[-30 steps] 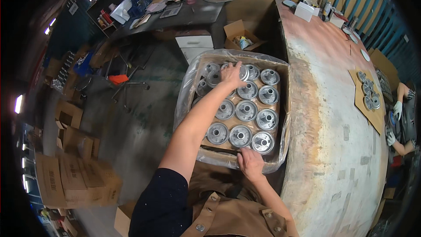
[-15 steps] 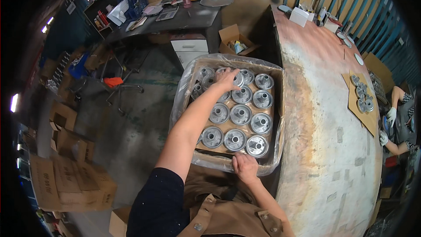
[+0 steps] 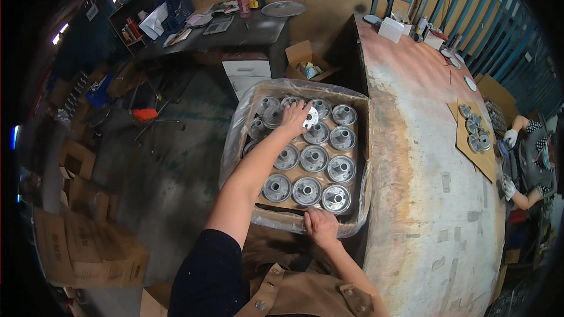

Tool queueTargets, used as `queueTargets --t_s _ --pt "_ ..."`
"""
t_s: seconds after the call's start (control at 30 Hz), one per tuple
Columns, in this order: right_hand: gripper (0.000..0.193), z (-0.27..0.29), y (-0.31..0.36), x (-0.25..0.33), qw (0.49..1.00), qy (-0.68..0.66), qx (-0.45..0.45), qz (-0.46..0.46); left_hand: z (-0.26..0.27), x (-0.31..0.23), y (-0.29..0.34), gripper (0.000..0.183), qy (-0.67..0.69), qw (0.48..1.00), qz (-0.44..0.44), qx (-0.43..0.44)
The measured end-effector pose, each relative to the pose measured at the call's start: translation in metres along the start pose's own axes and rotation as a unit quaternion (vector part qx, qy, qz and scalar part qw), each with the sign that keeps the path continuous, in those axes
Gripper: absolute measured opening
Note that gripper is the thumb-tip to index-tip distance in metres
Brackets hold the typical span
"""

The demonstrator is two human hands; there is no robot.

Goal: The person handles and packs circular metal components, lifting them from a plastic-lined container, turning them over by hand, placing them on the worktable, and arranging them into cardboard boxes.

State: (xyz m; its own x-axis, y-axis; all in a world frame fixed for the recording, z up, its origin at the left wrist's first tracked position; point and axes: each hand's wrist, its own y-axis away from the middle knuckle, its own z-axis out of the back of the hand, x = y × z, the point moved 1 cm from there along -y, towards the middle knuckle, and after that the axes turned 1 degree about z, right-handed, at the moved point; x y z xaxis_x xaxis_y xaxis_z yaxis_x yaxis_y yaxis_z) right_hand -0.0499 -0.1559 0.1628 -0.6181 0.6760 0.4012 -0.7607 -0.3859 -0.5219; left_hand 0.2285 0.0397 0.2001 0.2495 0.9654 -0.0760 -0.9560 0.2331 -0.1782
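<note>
Toward twelve o'clock inside the plastic-lined carton [image 3: 228,155], the left hand [image 3: 295,118] grasps a tilted, flanged metal hub [image 3: 311,119] among similar hubs [image 3: 314,158]. The right hand [image 3: 322,227] is curled onto the carton's rim near half past five. At three o'clock, the stained counter [image 3: 420,211] bears a cardboard sheet [image 3: 480,163] with metal parts [image 3: 472,127].

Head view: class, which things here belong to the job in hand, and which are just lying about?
In the job:
- left hand, holding a metal disc
- right hand, at the near edge of the plastic-lined carton
- hubbed discs inside

Lying about:
- pink bottle
- white box
- orange item on the chair
</note>
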Motion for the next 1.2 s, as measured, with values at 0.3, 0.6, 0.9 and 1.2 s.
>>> queueTargets --t_s 0.3,0.6,0.9,1.2 --pt "0.012 0.000 -0.001 0.001 1.000 0.004 -0.011 -0.003 0.002 0.016 -0.005 0.098 0.057 0.985 0.096 0.128" --pt "0.013 0.010 -0.004 0.002 0.999 -0.047 -0.002 -0.020 0.008 0.009 0.037 0.083 0.064 0.995 0.070 -0.033" --pt "0.020 0.117 -0.016 -0.060 0.951 -0.190 -0.088 -0.228 0.018 -0.020 0.148 0.047 0.154 0.982 0.033 -0.105" --pt "0.027 0.073 -0.119 -0.064 0.994 -0.065 0.007 -0.092 0.038 -0.040 0.220 0.037 0.153 0.969 0.083 -0.173"
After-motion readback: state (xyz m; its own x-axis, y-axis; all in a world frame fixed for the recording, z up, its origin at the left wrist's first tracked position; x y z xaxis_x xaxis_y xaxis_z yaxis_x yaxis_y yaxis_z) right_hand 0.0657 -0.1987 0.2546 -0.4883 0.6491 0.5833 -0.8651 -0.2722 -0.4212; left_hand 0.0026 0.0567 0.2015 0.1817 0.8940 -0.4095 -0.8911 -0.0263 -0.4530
